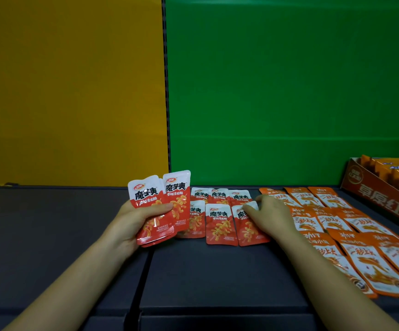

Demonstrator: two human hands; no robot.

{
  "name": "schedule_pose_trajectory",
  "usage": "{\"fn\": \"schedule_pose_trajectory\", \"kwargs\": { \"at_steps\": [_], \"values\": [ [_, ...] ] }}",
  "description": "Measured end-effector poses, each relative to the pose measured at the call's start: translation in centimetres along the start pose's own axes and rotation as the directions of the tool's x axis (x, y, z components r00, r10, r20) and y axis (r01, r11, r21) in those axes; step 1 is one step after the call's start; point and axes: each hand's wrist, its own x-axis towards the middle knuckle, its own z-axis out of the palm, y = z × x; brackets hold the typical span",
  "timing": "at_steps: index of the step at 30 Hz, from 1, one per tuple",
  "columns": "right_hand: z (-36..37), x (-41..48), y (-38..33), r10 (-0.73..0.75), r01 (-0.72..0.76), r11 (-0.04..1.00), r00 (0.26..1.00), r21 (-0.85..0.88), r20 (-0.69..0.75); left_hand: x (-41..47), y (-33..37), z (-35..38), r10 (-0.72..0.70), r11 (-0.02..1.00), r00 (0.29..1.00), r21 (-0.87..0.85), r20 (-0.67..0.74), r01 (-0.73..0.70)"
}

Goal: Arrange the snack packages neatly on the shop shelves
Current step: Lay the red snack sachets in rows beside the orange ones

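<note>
My left hand (pixel 134 222) grips a small fanned stack of red-and-white snack packets (pixel 162 206), held upright above the dark shelf (pixel 212 271). Flat on the shelf lie two rows of the same red packets (pixel 220 223), edge to edge. My right hand (pixel 269 215) rests fingers-down on the rightmost packet of the front row (pixel 248 231), pressing its top corner. To the right, orange-and-white snack packets (pixel 361 254) lie in overlapping rows.
An open orange cardboard display box (pixel 382 199) with orange packets stands at the far right. A yellow back panel (pixel 69 91) and a green back panel (pixel 289 91) rise behind the shelf, split by a dark upright. A seam runs down the shelf near the middle.
</note>
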Motion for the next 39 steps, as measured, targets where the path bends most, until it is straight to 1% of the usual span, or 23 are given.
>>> {"fn": "schedule_pose_trajectory", "kwargs": {
  "at_steps": [2,4,6,8,9,10,12,13,14,16,17,18,25,33,35,37,38,39],
  "values": [
    [-0.1,-0.3,-0.1,-0.011,0.009,0.997,1.000,-0.078,-0.029,0.0,0.0,0.1,-0.001,1.000,1.000,0.002,0.001,0.001],
    [-0.7,-0.8,-0.4,-0.039,0.025,0.975,0.998,-0.219,-0.057,-0.1,0.0,0.1,-0.002,1.000,1.000,0.004,0.001,0.002],
    [-1.4,-1.3,-1.0,-0.090,0.044,0.924,0.990,-0.381,-0.104,-0.2,0.0,0.0,0.000,1.000,1.000,0.001,-0.003,0.000],
    [-2.0,-1.7,-1.9,-0.174,0.084,0.877,0.973,-0.474,-0.151,-0.1,0.1,0.0,0.003,1.000,1.000,-0.004,-0.008,-0.003],
    [-2.0,-1.8,-2.4,-0.229,0.132,0.874,0.960,-0.467,-0.158,-0.2,0.2,-0.1,0.004,1.000,1.000,-0.009,-0.012,-0.004],
    [-1.9,-2.0,-3.0,-0.286,0.208,0.885,0.949,-0.418,-0.133,-0.1,0.2,-0.2,0.006,1.000,1.000,-0.014,-0.016,-0.006],
    [-1.3,-2.5,-4.2,-0.398,0.392,0.903,0.918,-0.174,0.004,-0.1,0.2,-0.3,0.009,1.000,1.000,-0.024,-0.025,-0.009],
    [-0.8,-3.0,-4.7,-0.459,0.466,0.884,0.882,-0.048,0.111,-0.1,0.3,-0.4,0.009,1.000,1.000,-0.027,-0.029,-0.010],
    [-0.3,-3.4,-5.3,-0.529,0.535,0.844,0.821,0.034,0.215,-0.1,0.3,-0.4,0.010,1.000,0.999,-0.028,-0.036,-0.011],
    [1.0,-4.2,-5.8,-0.625,0.652,0.755,0.683,0.070,0.377,-0.2,0.3,-0.6,0.012,0.999,0.999,-0.031,-0.042,-0.013],
    [1.5,-4.5,-5.9,-0.639,0.681,0.729,0.640,0.070,0.427,-0.2,0.3,-0.5,0.013,0.999,0.999,-0.031,-0.044,-0.014],
    [1.9,-4.7,-5.9,-0.633,0.689,0.722,0.620,0.063,0.464,-0.3,0.4,-0.5,0.014,0.999,0.999,-0.029,-0.043,-0.015],
    [1.4,-5.5,-5.1,-0.579,0.678,0.734,0.611,0.020,0.539,-0.4,0.5,-0.3,0.013,0.999,0.999,-0.036,-0.030,-0.014],
    [0.9,-6.0,-4.8,-0.588,0.672,0.739,0.610,0.045,0.531,-0.2,0.3,-0.5,0.009,1.000,1.000,-0.028,-0.021,-0.009],
    [0.7,-6.0,-4.9,-0.594,0.649,0.756,0.619,0.091,0.514,-0.3,0.3,-0.4,0.011,0.999,1.000,-0.031,-0.011,-0.012],
    [0.5,-6.1,-5.4,-0.622,0.605,0.772,0.655,0.196,0.429,-0.4,0.3,-0.3,0.011,1.000,1.000,-0.026,0.009,-0.011],
    [0.4,-6.0,-5.8,-0.626,0.560,0.780,0.696,0.281,0.352,-0.5,0.3,-0.3,0.012,1.000,1.000,-0.020,0.022,-0.012],
    [0.2,-6.0,-6.3,-0.595,0.484,0.789,0.755,0.378,0.276,-0.6,0.2,-0.1,0.012,1.000,0.999,-0.011,0.036,-0.012]
  ]
}}
